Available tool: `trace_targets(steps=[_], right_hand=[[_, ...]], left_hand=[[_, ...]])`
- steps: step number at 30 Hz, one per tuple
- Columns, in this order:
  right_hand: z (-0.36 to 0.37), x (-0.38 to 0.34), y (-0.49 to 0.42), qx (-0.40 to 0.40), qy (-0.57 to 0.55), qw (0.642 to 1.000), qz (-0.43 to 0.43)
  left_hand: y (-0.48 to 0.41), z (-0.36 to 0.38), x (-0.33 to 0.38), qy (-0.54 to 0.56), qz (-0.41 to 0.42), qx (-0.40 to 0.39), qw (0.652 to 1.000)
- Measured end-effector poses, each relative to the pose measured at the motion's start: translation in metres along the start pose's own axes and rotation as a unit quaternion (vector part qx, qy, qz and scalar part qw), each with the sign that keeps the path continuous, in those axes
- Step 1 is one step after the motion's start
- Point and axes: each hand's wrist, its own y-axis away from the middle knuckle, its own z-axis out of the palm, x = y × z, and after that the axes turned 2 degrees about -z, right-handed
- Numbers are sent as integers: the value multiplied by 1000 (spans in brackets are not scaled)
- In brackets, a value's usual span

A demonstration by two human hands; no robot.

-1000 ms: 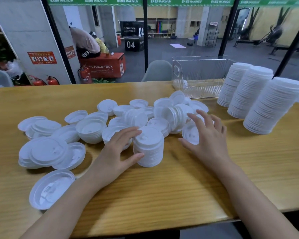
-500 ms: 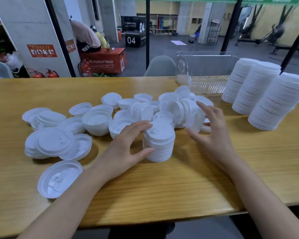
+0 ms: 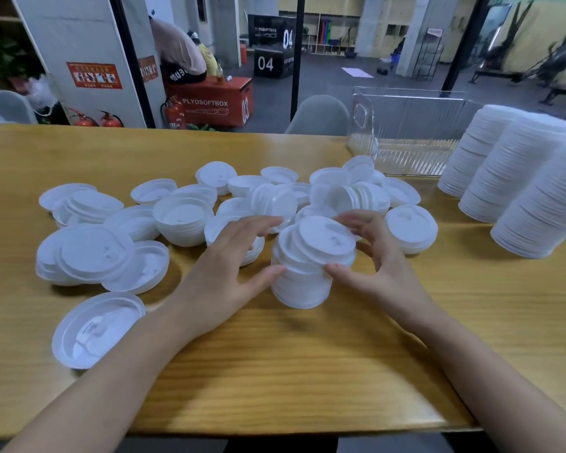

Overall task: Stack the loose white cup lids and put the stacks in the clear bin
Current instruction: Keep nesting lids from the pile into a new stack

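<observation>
The wood table [image 3: 307, 371] holds loose lids [image 3: 183, 220], three tall stacks [image 3: 510, 178] and a clear bin [image 3: 409, 132].

Bare forearms [image 3: 111, 371], left grip [image 3: 223, 279], right grip [image 3: 386, 273]
</observation>
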Motion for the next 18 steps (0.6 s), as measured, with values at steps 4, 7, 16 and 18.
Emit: trace_targets(steps=[4,7,16,18], right_hand=[[0,-2,-3,-19,67,997,-19],[3,-7,-9,-26,77,996,-44],[6,-5,-10,-34,127,989,-75],[6,-4,-10,-30,132,988,-77]], left_hand=[[1,0,0,-10,0,0,1000],[1,-1,1,-9,3,3,1000],[0,-2,1,-30,25,23,999],[1,-2,1,-29,29,12,999]])
